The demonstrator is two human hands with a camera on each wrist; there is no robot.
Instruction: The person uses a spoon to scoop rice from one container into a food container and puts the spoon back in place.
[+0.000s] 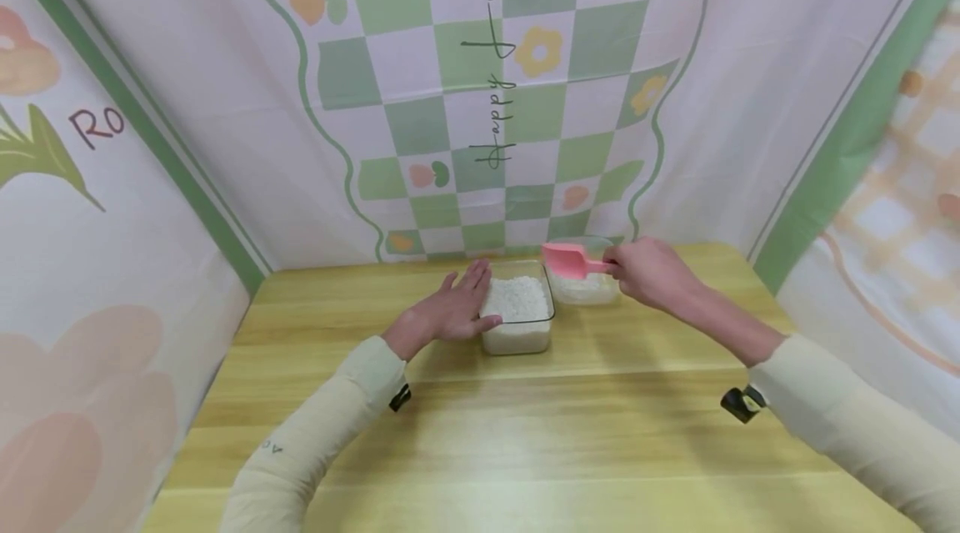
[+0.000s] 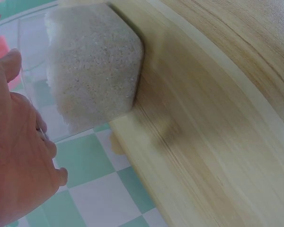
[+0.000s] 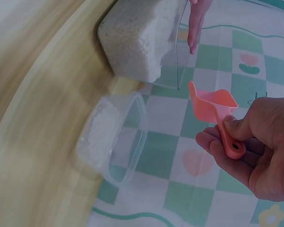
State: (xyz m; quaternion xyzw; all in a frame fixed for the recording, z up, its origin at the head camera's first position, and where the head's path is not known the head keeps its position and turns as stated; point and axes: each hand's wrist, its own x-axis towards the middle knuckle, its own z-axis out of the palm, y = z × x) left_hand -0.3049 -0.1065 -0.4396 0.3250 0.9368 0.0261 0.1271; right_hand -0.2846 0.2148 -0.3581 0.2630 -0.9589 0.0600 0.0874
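Left hand (image 1: 455, 309) flat with fingers straight, pressed against the left wall of the large clear container (image 1: 517, 309), nearly full of white grains and standing mid-surface (image 1: 480, 433) near the back edge; right hand (image 1: 651, 270) curled round the handle of the pink scoop (image 1: 568, 260), held above the small clear tub (image 1: 585, 287) just right of the container. Some grains already lying in the tub's bottom, so transfer apparently begun but far from finished, judging by the still well-filled container. Scoop seemingly empty in the right wrist view, hard to confirm.
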